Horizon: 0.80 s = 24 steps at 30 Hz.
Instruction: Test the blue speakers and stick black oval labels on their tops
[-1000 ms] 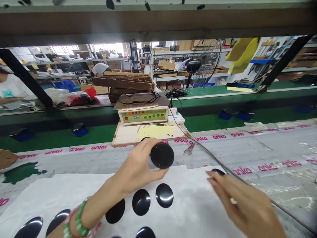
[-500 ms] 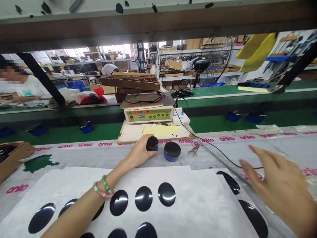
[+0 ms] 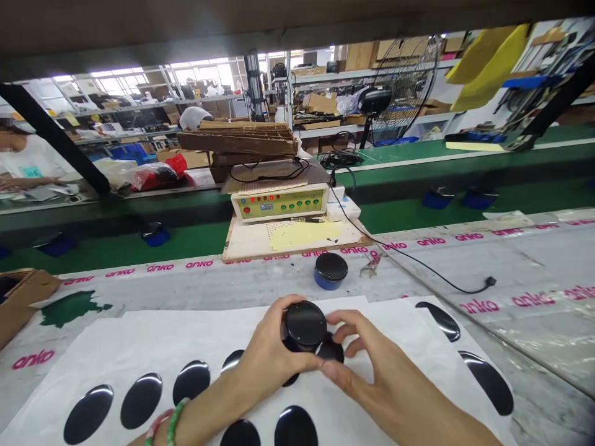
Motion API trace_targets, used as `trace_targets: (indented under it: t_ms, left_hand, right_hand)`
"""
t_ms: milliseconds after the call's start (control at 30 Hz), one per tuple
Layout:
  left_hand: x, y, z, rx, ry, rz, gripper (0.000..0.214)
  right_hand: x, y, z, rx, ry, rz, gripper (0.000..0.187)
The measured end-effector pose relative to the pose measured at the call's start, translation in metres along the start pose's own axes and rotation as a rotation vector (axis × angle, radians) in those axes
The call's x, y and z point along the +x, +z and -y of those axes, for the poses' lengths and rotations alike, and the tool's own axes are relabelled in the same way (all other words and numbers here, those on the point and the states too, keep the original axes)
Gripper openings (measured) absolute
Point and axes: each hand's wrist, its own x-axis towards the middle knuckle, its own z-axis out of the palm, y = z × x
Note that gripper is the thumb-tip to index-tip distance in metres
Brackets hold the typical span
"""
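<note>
My left hand (image 3: 269, 350) grips a round black-topped case (image 3: 307, 323) and holds it above the white sheet (image 3: 372, 421), its glossy top facing up. Close on its right side is my right hand (image 3: 372, 359), fingers curved and apart; its thumb tip is by my left thumb, and whether it touches the case is unclear. Glossy black discs (image 3: 296, 426) lie in rows on the sheet, some partly hidden by my left arm and hands. Beyond my hands a second round case (image 3: 331, 271), black on top and blue at the side, stands on the bench.
A control box (image 3: 281, 203) with lit red lights sits on a board at the back. A black cable (image 3: 418, 263) runs rightward to a plug. Several blue-sided cases (image 3: 155, 234) stand on the green conveyor (image 3: 199, 238). A cardboard box (image 3: 28, 297) is left; a person (image 3: 28, 161) sits beyond.
My left hand has brought the case back from the far bench to above the sheet. My right hand has come in from the right to beside it. The view has shifted slightly.
</note>
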Motion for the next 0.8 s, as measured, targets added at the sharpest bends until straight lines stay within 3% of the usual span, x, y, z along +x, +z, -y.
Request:
trace_targets:
  t_ms: [67,200,300,600,800]
  left_hand:
    - [-0.002,0.001,0.005,0.035,0.081,-0.008,0.074]
    - [0.0,-0.012,0.008,0.126,0.429,0.125,0.06]
    - [0.003,-0.02,0.011,0.12,0.569,0.083,0.052]
    - [0.005,-0.011,0.027,0.084,0.688,0.002,0.055]
    - [0.002,-0.014,0.02,0.1,0.589,0.033,0.05]
  right_hand:
    - [0.004,0.008,-0.003,0.074,0.088,-0.018,0.046]
    - [0.012,0.007,-0.014,0.254,0.117,-0.008,0.038]
    - [0.014,-0.001,-0.022,0.372,0.087,0.066,0.039]
    - [0.012,-0.002,-0.031,0.362,0.053,0.098,0.041]
    - [0.01,0.0,-0.026,0.369,0.064,0.1,0.041]
